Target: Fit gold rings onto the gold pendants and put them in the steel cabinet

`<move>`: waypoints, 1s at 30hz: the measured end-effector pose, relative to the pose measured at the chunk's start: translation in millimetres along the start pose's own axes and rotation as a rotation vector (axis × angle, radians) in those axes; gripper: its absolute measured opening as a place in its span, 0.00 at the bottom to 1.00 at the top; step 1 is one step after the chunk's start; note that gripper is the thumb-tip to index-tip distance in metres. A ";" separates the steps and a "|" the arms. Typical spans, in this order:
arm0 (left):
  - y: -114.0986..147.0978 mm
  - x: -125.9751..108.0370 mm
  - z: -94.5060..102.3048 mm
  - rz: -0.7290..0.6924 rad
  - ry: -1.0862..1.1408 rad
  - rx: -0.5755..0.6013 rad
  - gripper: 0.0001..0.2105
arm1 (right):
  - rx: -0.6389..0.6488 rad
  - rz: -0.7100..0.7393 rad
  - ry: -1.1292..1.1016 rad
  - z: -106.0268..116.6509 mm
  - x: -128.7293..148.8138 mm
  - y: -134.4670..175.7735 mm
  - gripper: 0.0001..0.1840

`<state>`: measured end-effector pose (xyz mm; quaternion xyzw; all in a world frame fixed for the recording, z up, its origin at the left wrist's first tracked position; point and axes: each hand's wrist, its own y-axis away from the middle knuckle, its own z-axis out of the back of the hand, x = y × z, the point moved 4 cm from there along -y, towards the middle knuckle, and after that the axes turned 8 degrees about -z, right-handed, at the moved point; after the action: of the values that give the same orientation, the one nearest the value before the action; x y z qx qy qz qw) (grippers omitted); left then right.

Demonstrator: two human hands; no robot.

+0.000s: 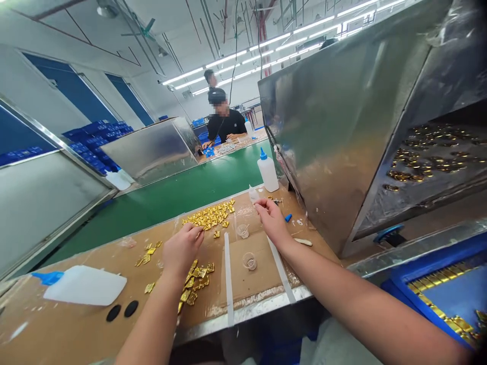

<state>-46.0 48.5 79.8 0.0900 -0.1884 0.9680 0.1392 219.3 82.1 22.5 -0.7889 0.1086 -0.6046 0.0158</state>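
My left hand (183, 246) is over the cardboard-covered bench, fingertips pinched at the near edge of a spread of small gold metal pieces (211, 215). Whatever is between those fingertips is too small to make out. Under my left wrist lies a second heap of gold pieces (196, 284). My right hand (272, 220) is closed, thumb and fingers together, beside a small whitish pointed bottle (253, 193); I cannot tell whether it touches it. Between my hands stand two small clear cups, one farther (242, 231) with a thin stick in it, one nearer (249, 261).
A white bottle with blue cap (268, 173) stands upright; another white bottle (85, 285) lies left, near two black ovals (131, 308). Behind runs a green belt (160, 185), with a seated person (226, 124) beyond. A metal panel (335, 126) rises right, above a blue tray (403, 299).
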 end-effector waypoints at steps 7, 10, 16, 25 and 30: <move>-15.4 4.8 -35.4 -0.055 -0.007 0.237 0.17 | 0.067 0.090 0.403 -2.0 -4.2 4.4 0.09; -12.6 3.1 -37.3 -0.058 0.033 0.256 0.16 | 0.087 0.141 0.531 -2.7 2.3 9.6 0.08; 9.7 17.1 -9.6 0.017 0.187 0.281 0.14 | 0.089 0.172 0.613 -4.9 5.2 11.5 0.08; 42.6 -1.9 -8.8 0.062 0.520 0.487 0.08 | 0.097 0.106 0.770 -6.7 -3.4 7.6 0.11; 37.7 -6.8 -13.1 0.066 0.539 0.446 0.09 | 0.141 0.093 0.879 -9.4 -3.9 8.0 0.17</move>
<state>-52.5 18.5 53.5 -0.1467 0.0685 0.9783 0.1293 208.1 76.0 20.0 -0.4485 0.0990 -0.8869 0.0491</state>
